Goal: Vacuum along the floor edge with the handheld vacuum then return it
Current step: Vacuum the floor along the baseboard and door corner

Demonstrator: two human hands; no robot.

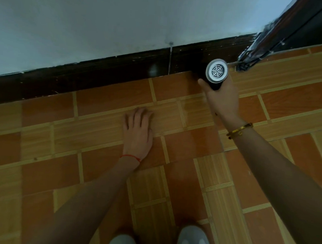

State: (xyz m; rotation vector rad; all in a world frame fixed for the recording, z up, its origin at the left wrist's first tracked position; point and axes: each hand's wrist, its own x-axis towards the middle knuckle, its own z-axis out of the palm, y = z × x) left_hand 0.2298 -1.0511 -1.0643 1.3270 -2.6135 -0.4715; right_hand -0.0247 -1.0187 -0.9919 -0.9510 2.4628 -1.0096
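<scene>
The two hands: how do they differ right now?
The right hand curls around the handheld vacuum beside the dark baseboard; the left hand holds nothing and lies with fingers straight on the tiled floor. The right wrist wears a gold bracelet, the left a red string. Both arms are bare.

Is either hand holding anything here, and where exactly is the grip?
The right hand grips the handheld vacuum around its dark body, just below the white vented end. The left hand holds nothing; it rests flat on the tiled floor.

Orange and tan striped floor tiles (110, 104) meet a dark brown skirting (103, 74) (pale grey wall (106, 16) above).
</scene>
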